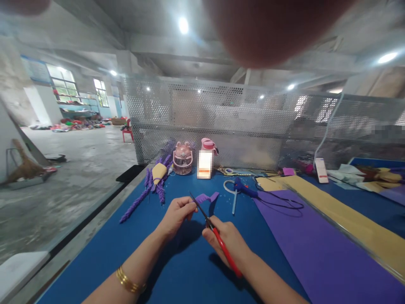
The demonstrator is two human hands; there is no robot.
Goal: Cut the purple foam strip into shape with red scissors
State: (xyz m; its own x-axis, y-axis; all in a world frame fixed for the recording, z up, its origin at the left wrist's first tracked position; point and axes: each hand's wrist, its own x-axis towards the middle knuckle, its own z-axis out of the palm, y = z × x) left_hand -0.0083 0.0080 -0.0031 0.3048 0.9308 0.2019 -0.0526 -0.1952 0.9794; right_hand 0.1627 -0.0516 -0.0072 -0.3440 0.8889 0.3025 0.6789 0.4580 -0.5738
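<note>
My left hand point(176, 216) is closed, pinching a small strip of purple foam point(206, 197) just above the blue table point(104, 253). My right hand point(228, 240) is wrapped round red-handled scissors point(218, 240). Their dark blades point up and left, and the tip meets the purple strip between my two hands. A gold bangle point(128, 282) sits on my left wrist.
A large purple foam sheet point(316, 253) and a tan sheet point(344, 219) lie at the right. A blue glue gun point(243, 188) with its cord lies behind my hands. Purple fringed stems point(148, 192), two pink bottles point(182, 158) and a perforated metal screen point(240, 118) stand at the back.
</note>
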